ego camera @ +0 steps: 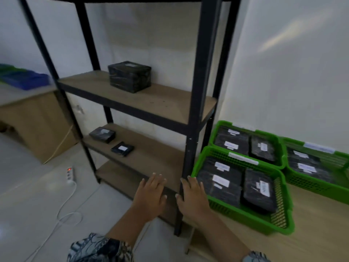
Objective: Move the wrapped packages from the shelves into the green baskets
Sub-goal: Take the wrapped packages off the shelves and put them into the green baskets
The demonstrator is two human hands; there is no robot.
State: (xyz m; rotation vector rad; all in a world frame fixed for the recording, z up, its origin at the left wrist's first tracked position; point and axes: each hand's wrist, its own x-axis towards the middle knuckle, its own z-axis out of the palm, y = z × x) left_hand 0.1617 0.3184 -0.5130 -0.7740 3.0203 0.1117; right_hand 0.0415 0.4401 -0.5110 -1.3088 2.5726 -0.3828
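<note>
Sleeves (98, 248) in a dark print are framing the bottom edge, and both hands are reaching forward, holding nothing. The left hand (151, 193) is hovering flat, fingers straight and slightly spread, in front of the rack's (203, 59) lowest board. The right hand (192, 197) is lying open too, fingers straight, over the front post (194, 110) beside the near basket (226, 208); whether it is touching either one I cannot tell.

Three packages are waiting on the rack. A box (130, 76) is sitting on the upper shelf (160, 103), and two flat packs (102, 134) (122, 148) are lying on the shelf below, toward its left end. The other baskets (214, 136) (311, 184) are standing to the right of the rack, and all three are already carrying packages.

Several risks are looming:
- **Overfilling:** the near basket is looking almost covered, so the bulky box is likely to end up perched on top and sliding off.
- **Clipping:** the post is standing between shelves and baskets, so a hurried swing is liable to knock a package against it.
- **Slipping:** the glossy wrap is looking slick, so a one-handed grip on the box is risking a drop.
- **Tripping:** a power strip (69, 173) and its cord (66, 210) are trailing across the floor to the left, where a foot could snag while reaching for the packs.
</note>
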